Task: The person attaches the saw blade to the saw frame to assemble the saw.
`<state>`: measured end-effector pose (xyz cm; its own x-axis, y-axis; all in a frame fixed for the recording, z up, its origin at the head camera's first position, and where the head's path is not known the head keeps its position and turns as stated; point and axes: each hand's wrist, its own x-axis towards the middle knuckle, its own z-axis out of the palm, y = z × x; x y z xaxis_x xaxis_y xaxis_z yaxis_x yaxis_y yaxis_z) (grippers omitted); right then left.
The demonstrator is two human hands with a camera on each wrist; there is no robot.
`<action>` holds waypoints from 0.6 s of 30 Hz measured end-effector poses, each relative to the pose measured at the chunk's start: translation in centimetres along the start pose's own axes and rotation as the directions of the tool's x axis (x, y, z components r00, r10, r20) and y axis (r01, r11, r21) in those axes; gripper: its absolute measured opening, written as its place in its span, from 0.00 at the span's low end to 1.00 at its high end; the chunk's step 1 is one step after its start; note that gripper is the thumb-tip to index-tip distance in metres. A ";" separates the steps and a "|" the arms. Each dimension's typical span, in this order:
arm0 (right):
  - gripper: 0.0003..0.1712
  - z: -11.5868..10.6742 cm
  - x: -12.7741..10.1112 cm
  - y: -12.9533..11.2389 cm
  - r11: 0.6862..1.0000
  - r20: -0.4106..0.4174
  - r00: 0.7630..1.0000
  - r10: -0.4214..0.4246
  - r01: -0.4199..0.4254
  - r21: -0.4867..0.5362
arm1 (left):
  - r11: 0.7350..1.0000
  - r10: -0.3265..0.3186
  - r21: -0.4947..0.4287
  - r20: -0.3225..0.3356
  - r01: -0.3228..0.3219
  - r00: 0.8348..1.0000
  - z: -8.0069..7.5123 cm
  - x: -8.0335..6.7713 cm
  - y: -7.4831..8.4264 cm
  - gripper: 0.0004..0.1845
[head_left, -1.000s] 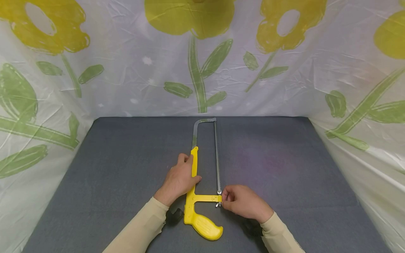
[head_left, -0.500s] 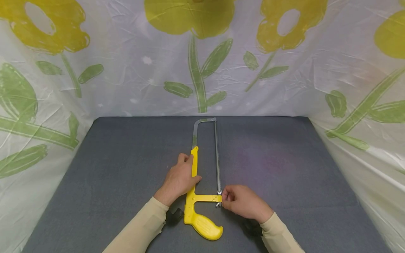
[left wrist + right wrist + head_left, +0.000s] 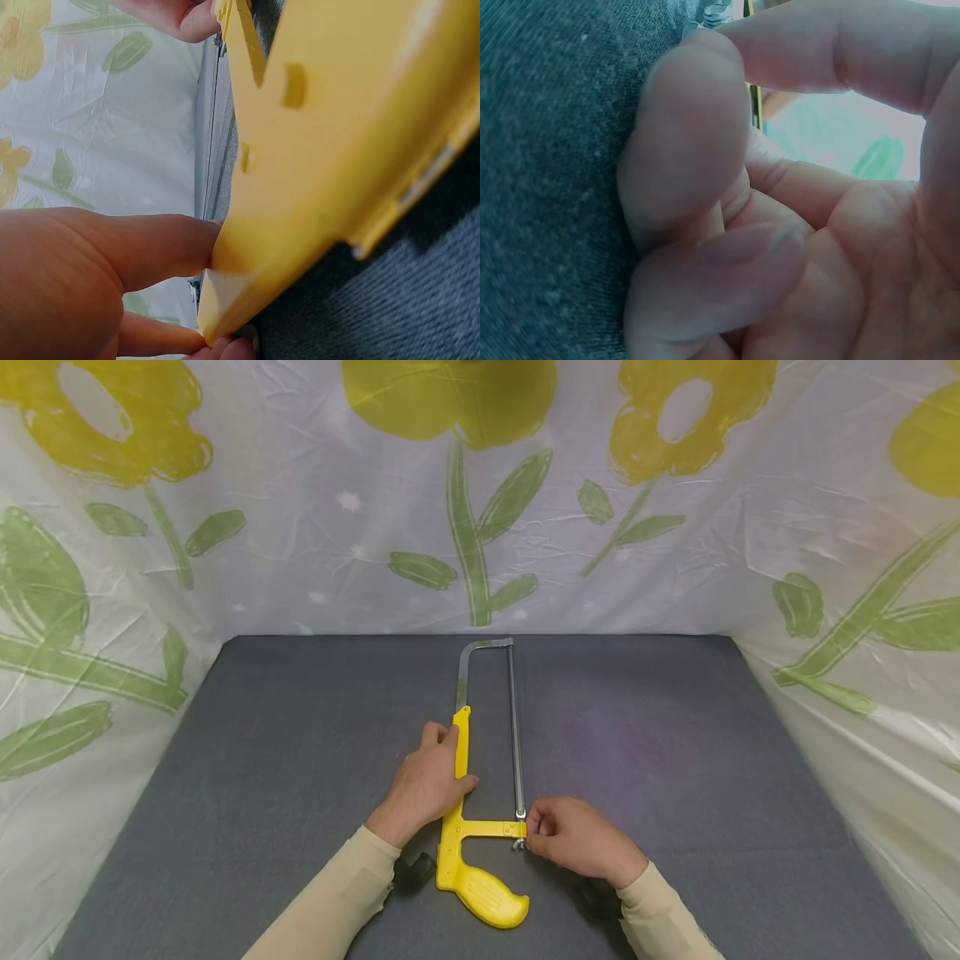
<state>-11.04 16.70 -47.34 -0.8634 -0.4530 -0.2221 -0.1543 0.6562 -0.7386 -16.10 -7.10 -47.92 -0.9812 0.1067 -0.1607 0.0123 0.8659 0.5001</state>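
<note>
Hacksaw (image 3: 480,793) lying flat on the grey mat (image 3: 675,760), yellow handle nearest the person. Left hand (image 3: 423,789) clasps the yellow frame bar; right hand (image 3: 573,839) pinches the wing nut (image 3: 517,842) at the blade's (image 3: 516,752) near end — flower-printed sheeting (image 3: 480,493) beyond; no readable writing
</note>
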 end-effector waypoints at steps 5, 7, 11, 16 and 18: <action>0.04 0.0 0.0 0.1 1.000 -0.001 1.000 0.000 0.000 0.001 | 1.000 -0.002 0.002 -0.002 0.002 1.000 0.0 0.0 0.1 0.48; 0.04 0.0 0.0 0.1 1.000 -0.001 1.000 0.001 -0.001 -0.002 | 1.000 -0.005 0.000 -0.001 0.005 1.000 0.0 0.0 0.1 0.48; 0.05 0.1 0.1 0.1 1.000 -0.003 1.000 0.004 -0.004 -0.017 | 1.000 -0.007 -0.002 -0.002 0.007 1.000 0.0 0.1 0.1 0.49; 0.06 0.2 0.2 0.2 1.000 -0.012 1.000 -0.002 0.001 -0.029 | 1.000 -0.006 -0.004 0.003 0.006 1.000 0.0 0.1 0.0 0.48; 0.06 0.2 0.1 0.2 1.000 -0.017 1.000 -0.008 0.007 -0.025 | 1.000 -0.003 -0.004 0.004 0.003 1.000 0.0 0.1 0.0 0.48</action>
<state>-11.04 16.66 -47.61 -0.8701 -0.4479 -0.2056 -0.1728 0.6679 -0.7239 -16.17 -7.10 -47.94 -0.9804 0.1062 -0.1659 0.0085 0.8643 0.5029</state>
